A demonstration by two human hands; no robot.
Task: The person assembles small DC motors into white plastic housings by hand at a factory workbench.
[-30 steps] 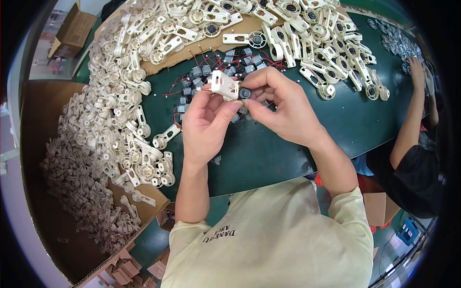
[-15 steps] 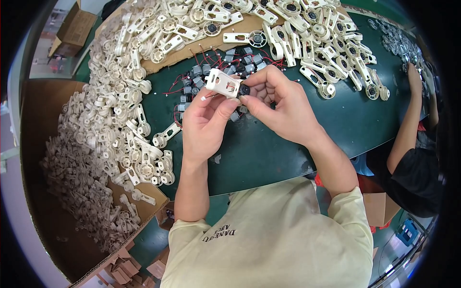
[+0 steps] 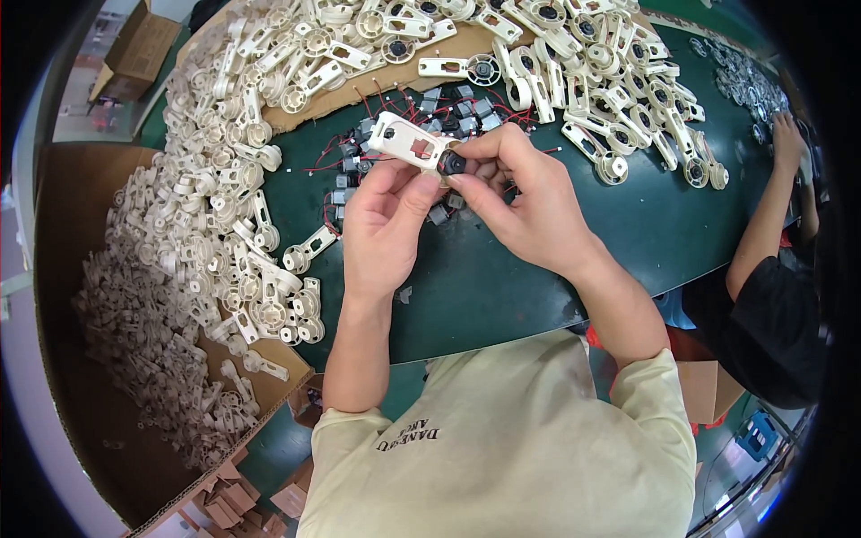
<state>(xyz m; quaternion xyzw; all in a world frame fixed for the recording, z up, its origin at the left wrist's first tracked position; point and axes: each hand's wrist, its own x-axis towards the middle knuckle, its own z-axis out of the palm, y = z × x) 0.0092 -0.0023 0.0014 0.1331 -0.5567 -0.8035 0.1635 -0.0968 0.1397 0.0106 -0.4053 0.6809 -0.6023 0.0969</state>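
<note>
Two hands hold a white plastic piece above the green desk.

The left hand [image 3: 386, 220] pinches the white plastic piece [image 3: 408, 141] with its fingers, and the right hand [image 3: 529, 202] grips a small black motor [image 3: 451, 164] pressed against its end. The piece now sits higher and tilts more than a moment ago. Under the hands lies a bunch of small motors with red wires [image 3: 395, 134]. A big pile of white parts [image 3: 206, 233] lies to the left.
</note>
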